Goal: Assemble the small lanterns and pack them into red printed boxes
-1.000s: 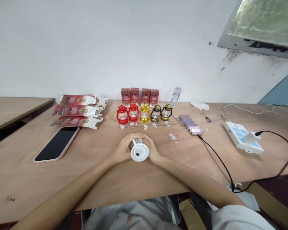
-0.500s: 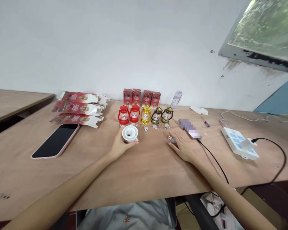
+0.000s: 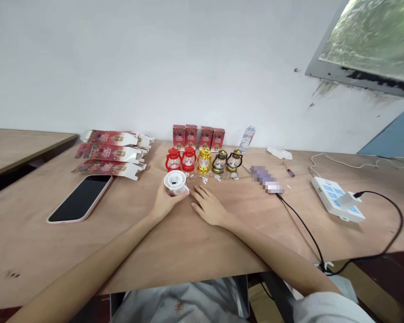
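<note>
My left hand (image 3: 165, 202) is closed round a small white lantern (image 3: 175, 180), turned so its round base with a small fitting inside faces up. Beside it, my right hand (image 3: 208, 207) lies low over the tabletop, fingers stretched toward the lantern. A thin metal bit peeks out near those fingertips; the rest of it is hidden. Behind the hands stand two red lanterns (image 3: 189, 159), a gold lantern (image 3: 204, 161) and two bronze lanterns (image 3: 219, 162). Small white pieces with wire (image 3: 218, 178) lie in front of them.
Red boxes (image 3: 179, 137) stand against the wall near a water bottle (image 3: 247, 138). Flattened red boxes (image 3: 104, 152) and a phone (image 3: 81, 199) lie left. Toward the right are a cabled phone (image 3: 265, 179), a screwdriver (image 3: 290, 171), tissue (image 3: 279, 154) and a power strip (image 3: 336, 197).
My right hand has moved left across the table to beside the lantern, and the wire piece by it has left its old spot. My left hand has shifted slightly left and away from me.
</note>
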Available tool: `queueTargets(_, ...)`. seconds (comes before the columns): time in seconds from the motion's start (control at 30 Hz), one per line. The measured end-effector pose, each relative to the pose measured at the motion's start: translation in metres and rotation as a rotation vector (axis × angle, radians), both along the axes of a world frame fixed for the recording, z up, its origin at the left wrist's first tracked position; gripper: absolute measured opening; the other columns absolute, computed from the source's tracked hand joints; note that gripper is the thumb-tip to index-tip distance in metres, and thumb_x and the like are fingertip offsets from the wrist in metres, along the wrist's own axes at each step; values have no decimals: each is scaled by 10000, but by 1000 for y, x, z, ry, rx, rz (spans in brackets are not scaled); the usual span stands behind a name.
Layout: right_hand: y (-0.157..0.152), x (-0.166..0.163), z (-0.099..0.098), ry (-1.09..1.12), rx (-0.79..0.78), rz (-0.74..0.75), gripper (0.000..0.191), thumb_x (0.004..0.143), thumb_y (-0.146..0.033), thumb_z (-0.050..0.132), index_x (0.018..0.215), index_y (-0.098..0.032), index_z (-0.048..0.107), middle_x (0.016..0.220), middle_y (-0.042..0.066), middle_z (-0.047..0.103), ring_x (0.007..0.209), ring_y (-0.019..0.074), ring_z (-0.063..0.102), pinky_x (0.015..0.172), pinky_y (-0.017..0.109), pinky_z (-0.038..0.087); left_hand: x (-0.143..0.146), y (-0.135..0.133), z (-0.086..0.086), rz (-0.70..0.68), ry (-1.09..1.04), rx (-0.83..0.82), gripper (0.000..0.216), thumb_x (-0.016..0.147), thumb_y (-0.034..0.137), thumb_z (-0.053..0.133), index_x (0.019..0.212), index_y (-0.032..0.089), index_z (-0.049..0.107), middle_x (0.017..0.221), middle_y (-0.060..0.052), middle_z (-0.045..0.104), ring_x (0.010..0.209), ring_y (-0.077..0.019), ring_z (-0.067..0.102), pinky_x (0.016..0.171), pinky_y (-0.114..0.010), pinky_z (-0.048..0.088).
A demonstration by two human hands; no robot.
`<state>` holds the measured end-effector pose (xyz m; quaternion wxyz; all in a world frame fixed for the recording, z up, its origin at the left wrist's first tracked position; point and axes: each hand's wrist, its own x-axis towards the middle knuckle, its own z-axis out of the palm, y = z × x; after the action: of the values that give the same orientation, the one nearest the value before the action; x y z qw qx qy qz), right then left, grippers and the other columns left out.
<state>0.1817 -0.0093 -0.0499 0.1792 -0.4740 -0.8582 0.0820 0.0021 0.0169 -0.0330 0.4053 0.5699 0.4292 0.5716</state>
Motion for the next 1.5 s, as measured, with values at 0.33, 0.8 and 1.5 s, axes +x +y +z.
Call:
queueTargets(0.33,0,16,6,384,103,-89,284,815,-103,471,1055,-193,594,1210,95,535,1161,216,505,1018,395,408,-9,8,2,64,173,177,559,506,329,778,965,193,489,982,-41,637,895,-229,616,791,-393,514)
queueTargets(0.8,12,30,2,67,164,-64,300,866,-107,466,1093,-204,635,1170,100,561,1061,227,515,902,395,436,-19,14,-7,-57,450,185,485,597,310,722,1012,202,497,987,-30,647,834,-203,613,729,-334,489)
queueTargets(1.5,11,31,9,42,113,-41,103,889,-244,539,901,-188,625,960,61,591,926,190,535,832,334,415,-19,13,-6,-52,558,273,467,580,297,729,986,218,513,1031,-30,605,939,-222,570,824,-367,469)
